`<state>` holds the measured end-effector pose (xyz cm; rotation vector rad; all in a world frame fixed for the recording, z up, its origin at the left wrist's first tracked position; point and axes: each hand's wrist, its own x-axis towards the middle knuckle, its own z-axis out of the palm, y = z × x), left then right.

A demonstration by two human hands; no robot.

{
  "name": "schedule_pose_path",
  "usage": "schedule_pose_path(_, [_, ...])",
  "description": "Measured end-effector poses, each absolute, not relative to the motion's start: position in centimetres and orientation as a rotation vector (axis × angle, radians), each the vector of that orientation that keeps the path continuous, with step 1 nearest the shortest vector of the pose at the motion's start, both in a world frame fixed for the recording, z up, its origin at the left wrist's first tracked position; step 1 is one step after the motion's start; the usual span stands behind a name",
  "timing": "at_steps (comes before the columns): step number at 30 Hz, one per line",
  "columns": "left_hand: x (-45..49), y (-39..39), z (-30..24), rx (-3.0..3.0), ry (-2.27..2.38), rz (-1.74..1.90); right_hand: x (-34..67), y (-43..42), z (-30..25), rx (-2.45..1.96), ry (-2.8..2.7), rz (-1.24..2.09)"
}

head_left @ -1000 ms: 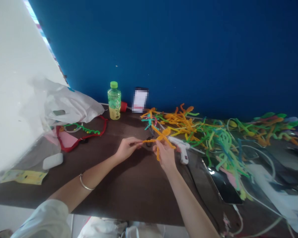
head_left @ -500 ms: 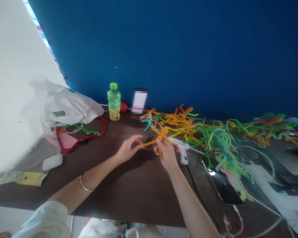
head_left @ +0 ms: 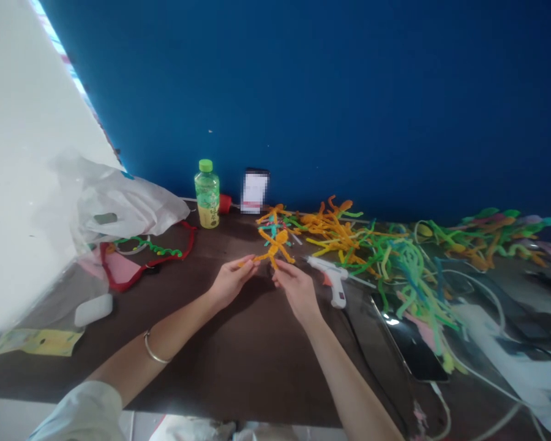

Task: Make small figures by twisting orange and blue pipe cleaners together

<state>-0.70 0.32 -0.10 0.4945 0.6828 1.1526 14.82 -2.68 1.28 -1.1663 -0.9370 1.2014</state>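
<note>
No legible text found. The label on the plastic bottle (head_left: 207, 214) shows markings too small to read. The card (head_left: 254, 191) is pixelated. Print on the yellow paper slip (head_left: 37, 342) and the glue gun (head_left: 336, 286) is unreadable.

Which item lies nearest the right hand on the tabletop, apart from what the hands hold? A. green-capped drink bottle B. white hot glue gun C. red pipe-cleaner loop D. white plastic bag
B: the white hot glue gun lies just beyond the right hand, which is at the orange pipe-cleaner figure.
</note>
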Motion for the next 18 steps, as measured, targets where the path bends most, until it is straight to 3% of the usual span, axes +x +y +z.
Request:
schedule_pose_path(11, [-0.82,0.77,0.4,0.125,0.659,1.149,14.7,-3.07,1.09,-1.25,-1.277,0.671])
schedule_pose_path(18, [-1.26,1.13,0.36,0.305,0.647,1.092,15.03,-2.7,1.03,-1.468,-1.241,0.795])
